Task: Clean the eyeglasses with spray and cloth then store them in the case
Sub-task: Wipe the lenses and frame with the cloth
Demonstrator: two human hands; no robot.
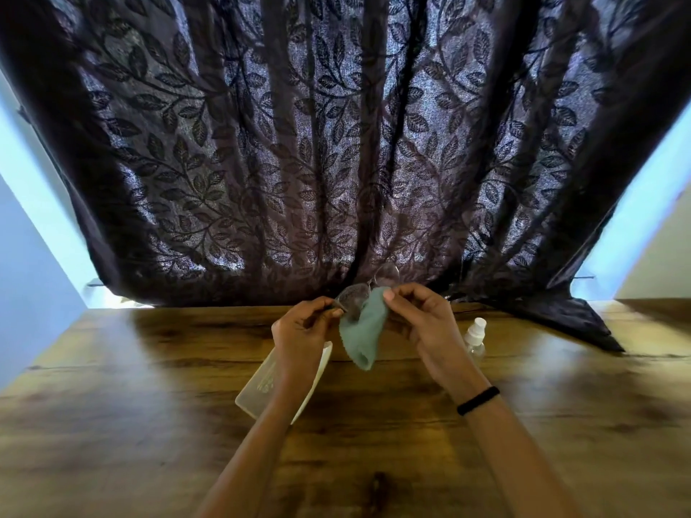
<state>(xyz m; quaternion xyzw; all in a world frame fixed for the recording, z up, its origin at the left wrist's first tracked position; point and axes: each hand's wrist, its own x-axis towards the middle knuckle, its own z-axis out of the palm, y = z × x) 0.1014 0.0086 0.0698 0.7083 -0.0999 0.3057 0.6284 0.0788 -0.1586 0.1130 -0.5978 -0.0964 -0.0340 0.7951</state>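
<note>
I hold thin-rimmed eyeglasses (368, 287) up above the far part of the wooden table (149, 386). My left hand (303, 329) pinches the frame at its left lens. My right hand (420, 317) grips a light green cloth (364, 332) against the glasses; the cloth hangs down between both hands. One lens sticks up above the cloth. An open, pale translucent case (258, 390) lies on the table under my left forearm, partly hidden. A small clear spray bottle (475, 336) with a white top stands upright just right of my right hand.
A dark leaf-patterned curtain (336, 143) hangs behind the table, its hem spilling onto the back right of the tabletop. Pale walls show at both sides. A black band circles my right wrist.
</note>
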